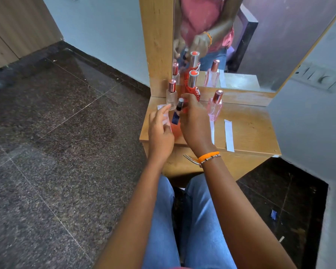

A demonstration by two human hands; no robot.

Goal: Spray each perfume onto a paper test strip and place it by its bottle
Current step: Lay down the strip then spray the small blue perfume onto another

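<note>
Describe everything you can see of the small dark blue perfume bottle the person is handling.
The dark blue bottle is slim and small, with a glossy dark body and a darker spray top with a pale band. It is tilted, top leaning right, above the left part of the wooden shelf, in front of the clear bottle and red bottle. The right hand holds it, fingers curled round its upper part. The left hand is beside it; contact is unclear.

Mirrored shirt lettering cropped, seemingly unreadable
</note>
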